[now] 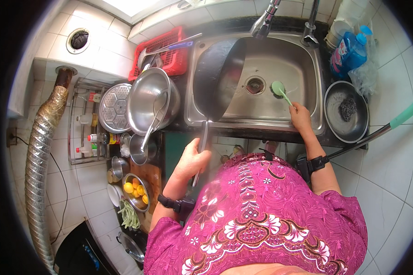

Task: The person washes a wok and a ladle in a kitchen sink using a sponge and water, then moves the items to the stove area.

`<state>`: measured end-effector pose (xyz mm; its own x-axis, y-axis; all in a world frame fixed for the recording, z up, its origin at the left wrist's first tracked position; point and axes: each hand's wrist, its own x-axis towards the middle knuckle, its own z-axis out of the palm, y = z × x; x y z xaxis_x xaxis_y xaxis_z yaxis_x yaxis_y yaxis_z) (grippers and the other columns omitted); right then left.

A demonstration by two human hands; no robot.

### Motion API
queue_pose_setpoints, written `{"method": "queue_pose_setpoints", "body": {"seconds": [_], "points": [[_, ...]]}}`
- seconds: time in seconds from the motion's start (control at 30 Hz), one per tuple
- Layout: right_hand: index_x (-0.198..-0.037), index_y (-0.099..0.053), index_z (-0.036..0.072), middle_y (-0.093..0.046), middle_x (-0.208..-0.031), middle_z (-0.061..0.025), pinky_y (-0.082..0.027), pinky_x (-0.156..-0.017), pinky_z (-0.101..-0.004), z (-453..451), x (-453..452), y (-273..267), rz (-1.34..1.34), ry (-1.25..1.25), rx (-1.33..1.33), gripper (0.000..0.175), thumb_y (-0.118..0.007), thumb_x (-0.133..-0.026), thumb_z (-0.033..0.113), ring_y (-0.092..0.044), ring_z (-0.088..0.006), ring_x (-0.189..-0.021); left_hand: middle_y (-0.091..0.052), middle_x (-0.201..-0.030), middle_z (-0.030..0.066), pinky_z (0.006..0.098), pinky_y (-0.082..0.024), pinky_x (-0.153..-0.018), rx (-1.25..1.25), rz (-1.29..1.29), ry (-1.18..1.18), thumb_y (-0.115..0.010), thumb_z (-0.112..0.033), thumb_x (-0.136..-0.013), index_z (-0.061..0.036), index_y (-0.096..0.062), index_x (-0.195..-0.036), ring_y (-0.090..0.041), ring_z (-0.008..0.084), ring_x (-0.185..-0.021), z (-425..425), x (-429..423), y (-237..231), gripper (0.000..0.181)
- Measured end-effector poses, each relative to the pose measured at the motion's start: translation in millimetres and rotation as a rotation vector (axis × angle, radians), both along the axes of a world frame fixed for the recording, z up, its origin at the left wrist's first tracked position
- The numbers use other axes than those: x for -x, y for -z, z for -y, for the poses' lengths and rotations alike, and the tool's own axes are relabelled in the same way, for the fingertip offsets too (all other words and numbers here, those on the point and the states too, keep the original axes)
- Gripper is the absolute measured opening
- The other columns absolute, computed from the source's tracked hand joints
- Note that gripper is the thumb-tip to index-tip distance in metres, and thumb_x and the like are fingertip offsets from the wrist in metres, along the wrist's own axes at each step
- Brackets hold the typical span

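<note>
My left hand (192, 160) grips the long handle of a dark wok (213, 75), which is tipped on its side over the left part of the steel sink (289, 55). The wok's hollow faces right, towards the drain (255, 85). In my right hand (300, 117) is the handle of a light green pot brush (278, 88). Its head is down in the sink basin, just right of the drain, and its dark bristles are mostly hidden beneath it.
A chrome faucet (263, 24) hangs over the sink's back edge. On the right stand a blue soap bottle (351, 53) and a pan (330, 117) holding a steel scourer (347, 108). Leftward are a red basket (179, 51), a large steel bowl (144, 103) and a bowl of yellow-orange fruit (136, 189).
</note>
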<state>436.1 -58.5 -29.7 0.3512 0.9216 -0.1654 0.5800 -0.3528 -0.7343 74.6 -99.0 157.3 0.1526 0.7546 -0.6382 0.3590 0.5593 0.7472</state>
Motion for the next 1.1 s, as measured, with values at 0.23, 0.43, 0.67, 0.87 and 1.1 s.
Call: {"method": "queue_pose_setpoints", "body": {"seconds": [0.23, 0.43, 0.67, 0.87, 1.1], "points": [[-0.107, -0.065, 0.009, -0.064, -0.092, -0.0239, -0.047, -0.081, -0.0477, 0, 2, 1, 0.004, -0.009, 0.011, 0.032, -0.053, -0.085, 0.028, -0.06, -0.0421, -0.092, -0.042, -0.059, -0.0016, 0.0256, -0.034, -0.038, 0.012, 0.01, -0.014, -0.06, -0.005, -0.079, -0.0012, -0.045, -0.101, -0.04, 0.0076, -0.043, 1, 0, -3, 0.026], [-0.107, -0.065, 0.007, -0.064, -0.092, -0.0241, -0.047, -0.081, -0.0475, -2, 3, 1, 0.016, -0.013, 0.014, 0.033, -0.053, -0.084, 0.028, -0.06, -0.042, -0.092, -0.042, -0.06, -0.0018, 0.0247, -0.033, -0.038, 0.021, 0.026, -0.037, -0.061, -0.005, -0.08, -0.0018, -0.046, -0.1, -0.04, 0.0071, -0.043, 0, 2, -3, 0.026], [-0.099, -0.068, 0.005, -0.065, -0.091, -0.0226, -0.048, -0.077, -0.0446, -21, -16, -23, 0.056, -0.082, -0.188, 0.03, -0.062, -0.079, 0.027, -0.062, -0.0394, -0.089, -0.043, -0.06, -0.0022, 0.0219, -0.031, -0.038, 0.184, 0.287, -0.116, -0.06, -0.004, -0.082, -0.0032, -0.049, -0.099, -0.038, 0.0052, -0.044, -38, 15, -4, 0.02], [-0.101, -0.067, 0.008, -0.064, -0.095, -0.013, -0.048, -0.076, -0.0395, -73, -24, -75, 0.301, -0.104, -0.375, 0.026, -0.063, -0.08, 0.022, -0.062, -0.034, -0.089, -0.045, -0.073, -0.0022, 0.0161, -0.033, -0.042, 0.346, 0.805, -0.252, -0.053, -0.002, -0.089, 0.0049, -0.048, -0.106, -0.04, 0.0014, -0.055, -55, 20, 37, 0.02], [-0.103, -0.066, 0.006, -0.062, -0.094, -0.0124, -0.048, -0.075, -0.0365, -91, -9, -80, 0.35, -0.092, -0.37, 0.025, -0.065, -0.079, 0.016, -0.062, -0.0308, -0.088, -0.048, -0.071, 0.0, 0.0193, -0.037, -0.043, 0.635, 1.031, -0.17, -0.057, -0.008, -0.09, 0.0042, -0.048, -0.103, -0.045, 0.0037, -0.054, -89, 4, 114, 0.02]]}}
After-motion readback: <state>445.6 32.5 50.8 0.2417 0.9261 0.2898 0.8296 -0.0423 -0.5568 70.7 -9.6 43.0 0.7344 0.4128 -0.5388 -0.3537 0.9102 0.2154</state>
